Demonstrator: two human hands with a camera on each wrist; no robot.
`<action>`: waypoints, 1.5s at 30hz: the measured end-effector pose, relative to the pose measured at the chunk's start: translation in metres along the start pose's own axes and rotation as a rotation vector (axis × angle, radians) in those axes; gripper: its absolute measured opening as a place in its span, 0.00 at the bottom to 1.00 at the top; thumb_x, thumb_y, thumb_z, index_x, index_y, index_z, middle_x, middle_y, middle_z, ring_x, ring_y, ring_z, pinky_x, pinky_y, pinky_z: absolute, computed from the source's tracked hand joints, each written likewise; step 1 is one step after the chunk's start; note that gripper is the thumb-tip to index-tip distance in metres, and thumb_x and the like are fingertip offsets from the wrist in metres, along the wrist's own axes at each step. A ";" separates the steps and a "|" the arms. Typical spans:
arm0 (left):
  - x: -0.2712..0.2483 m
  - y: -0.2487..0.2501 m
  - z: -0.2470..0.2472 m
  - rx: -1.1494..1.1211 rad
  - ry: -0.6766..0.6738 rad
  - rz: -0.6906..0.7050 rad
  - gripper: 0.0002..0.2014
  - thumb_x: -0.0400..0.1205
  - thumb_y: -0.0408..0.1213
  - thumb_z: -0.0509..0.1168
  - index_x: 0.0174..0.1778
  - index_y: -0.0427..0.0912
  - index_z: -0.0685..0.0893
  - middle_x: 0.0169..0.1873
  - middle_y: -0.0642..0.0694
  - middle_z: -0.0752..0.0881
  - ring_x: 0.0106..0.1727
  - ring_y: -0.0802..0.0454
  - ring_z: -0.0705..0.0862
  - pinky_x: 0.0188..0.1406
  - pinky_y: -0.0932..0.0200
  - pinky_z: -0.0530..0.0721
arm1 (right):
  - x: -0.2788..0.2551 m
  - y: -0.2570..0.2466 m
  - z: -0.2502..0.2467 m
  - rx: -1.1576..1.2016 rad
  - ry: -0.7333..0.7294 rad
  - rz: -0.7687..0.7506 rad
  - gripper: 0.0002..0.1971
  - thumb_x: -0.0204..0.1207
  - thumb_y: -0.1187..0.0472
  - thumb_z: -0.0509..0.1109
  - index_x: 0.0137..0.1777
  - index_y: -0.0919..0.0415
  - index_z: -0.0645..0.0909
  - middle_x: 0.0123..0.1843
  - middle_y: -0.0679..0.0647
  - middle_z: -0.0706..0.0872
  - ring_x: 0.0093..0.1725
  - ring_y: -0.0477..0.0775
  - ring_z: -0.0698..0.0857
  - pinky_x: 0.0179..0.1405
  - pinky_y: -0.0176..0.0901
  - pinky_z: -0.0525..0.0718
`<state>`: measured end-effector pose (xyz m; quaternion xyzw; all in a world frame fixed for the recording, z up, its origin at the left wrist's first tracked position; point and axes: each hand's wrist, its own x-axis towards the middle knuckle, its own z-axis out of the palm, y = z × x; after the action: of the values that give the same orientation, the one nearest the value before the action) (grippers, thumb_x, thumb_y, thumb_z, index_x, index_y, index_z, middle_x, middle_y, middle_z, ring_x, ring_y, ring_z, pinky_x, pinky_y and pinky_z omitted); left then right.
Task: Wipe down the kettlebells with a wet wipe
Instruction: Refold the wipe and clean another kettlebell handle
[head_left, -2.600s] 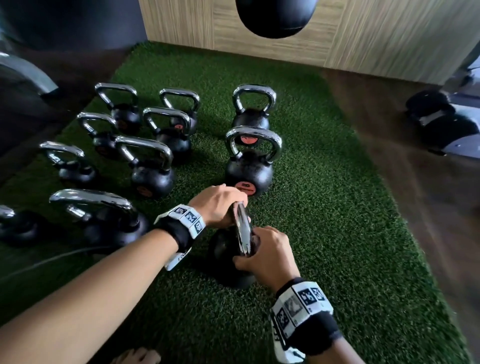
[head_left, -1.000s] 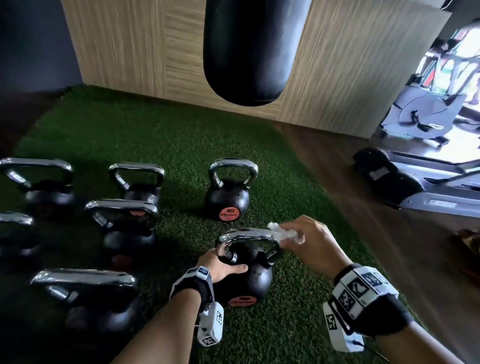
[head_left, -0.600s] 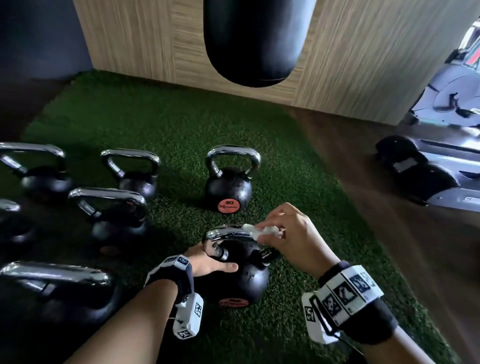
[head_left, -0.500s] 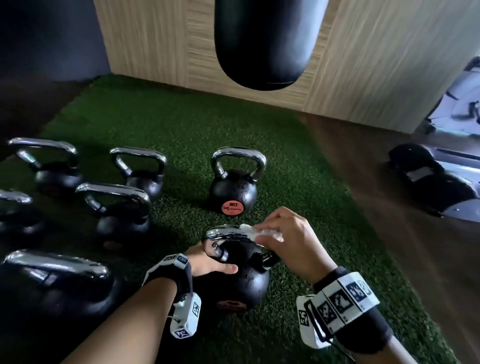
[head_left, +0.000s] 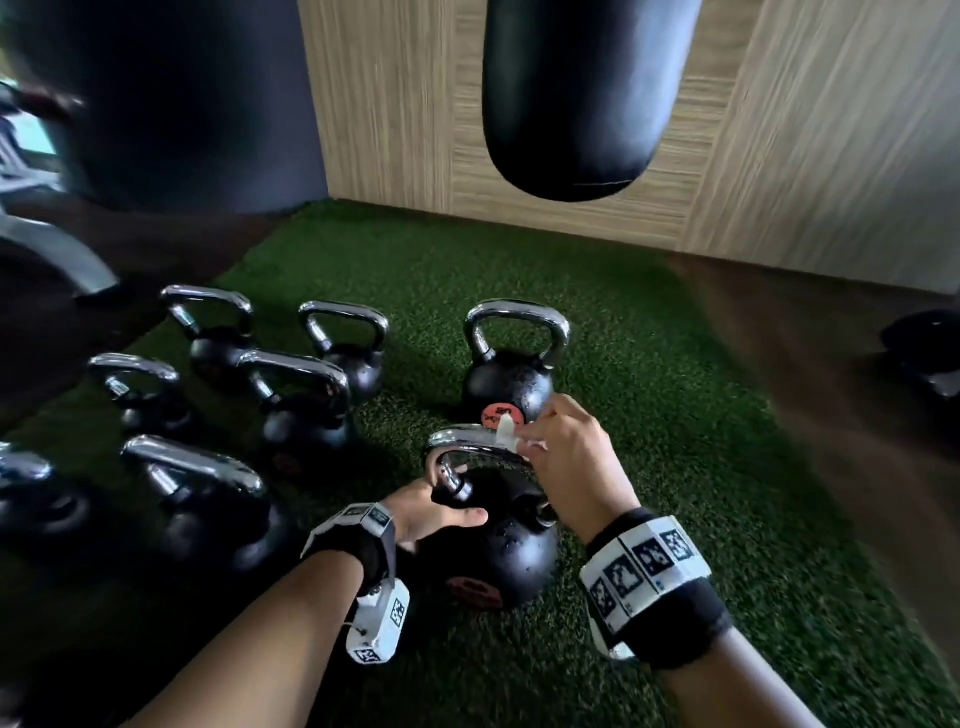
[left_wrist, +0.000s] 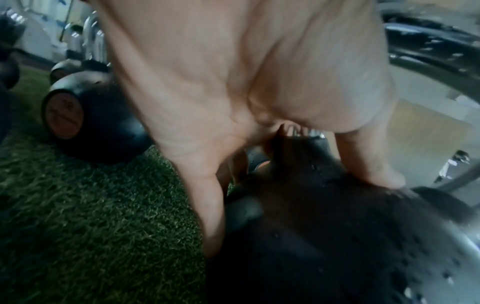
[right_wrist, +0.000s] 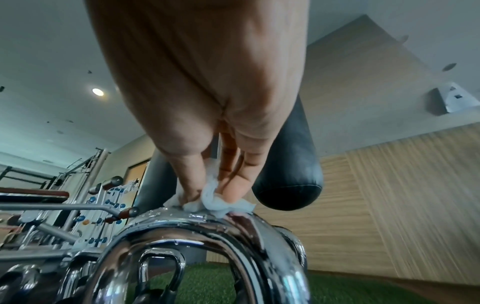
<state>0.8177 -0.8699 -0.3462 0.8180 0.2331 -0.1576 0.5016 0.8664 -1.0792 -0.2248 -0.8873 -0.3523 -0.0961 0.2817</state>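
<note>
Kettlebell (head_left: 511, 551) nearest the person stood upright on green turf (head_left: 649, 415), black body speckled with droplets, orange label low on its front; chrome handle (head_left: 478, 441) wet too, beads clear in the right wrist view. Right hand (head_left: 571, 462) was over the handle's top right; thumb and fingertips (right_wrist: 233, 191) were pinched together on a bunched white wet wipe (right_wrist: 218, 202), which was pressed against the top of the chrome bar; wipe also showed in the head view as a small white wad (head_left: 506, 431) at the knuckles. Left hand (head_left: 436, 514) was on the bell's left shoulder, just below where the handle leg meets the body; fingers were spread apart and fairly straight, thumb (left_wrist: 374, 164) on top of the body, another finger (left_wrist: 210, 216) down its side; braced against it, not wrapped round the handle. Both wrists wore black bands with white marker tags.

Second kettlebell (head_left: 511, 384) stood just behind the first, same orange label, also spotted with droplets; apart from the first, not touching. Six more kettlebells (head_left: 301, 405) were in rows to the left on the turf, chrome handles up, far-left ones in shadow. Black punching bag (head_left: 582, 93) hung above the back of the turf, in front of a wood-panelled wall (head_left: 779, 156); dark floor (head_left: 831, 389) ran along the right of the turf.
</note>
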 end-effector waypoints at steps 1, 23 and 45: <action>-0.002 0.002 0.001 -0.009 0.006 -0.015 0.33 0.51 0.74 0.80 0.51 0.73 0.80 0.56 0.62 0.81 0.48 0.67 0.80 0.34 0.61 0.85 | -0.002 0.003 -0.003 0.023 0.026 0.026 0.08 0.77 0.70 0.75 0.53 0.63 0.92 0.50 0.55 0.84 0.44 0.52 0.86 0.42 0.27 0.77; -0.018 -0.002 0.002 -0.061 0.044 0.020 0.35 0.60 0.66 0.81 0.60 0.63 0.76 0.52 0.61 0.78 0.53 0.57 0.82 0.39 0.43 0.94 | -0.044 0.046 0.016 0.235 0.284 0.289 0.09 0.77 0.66 0.78 0.56 0.61 0.92 0.52 0.56 0.92 0.43 0.47 0.85 0.40 0.17 0.70; -0.035 0.009 -0.001 0.603 0.121 0.029 0.46 0.67 0.85 0.58 0.76 0.61 0.75 0.70 0.47 0.85 0.69 0.44 0.84 0.66 0.53 0.80 | -0.078 0.088 0.078 0.692 0.197 0.717 0.07 0.76 0.62 0.79 0.52 0.54 0.93 0.44 0.48 0.94 0.42 0.49 0.93 0.42 0.45 0.92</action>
<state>0.7938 -0.8800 -0.3215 0.9412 0.1936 -0.1634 0.2236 0.8671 -1.1319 -0.3558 -0.7938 -0.0086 0.0458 0.6064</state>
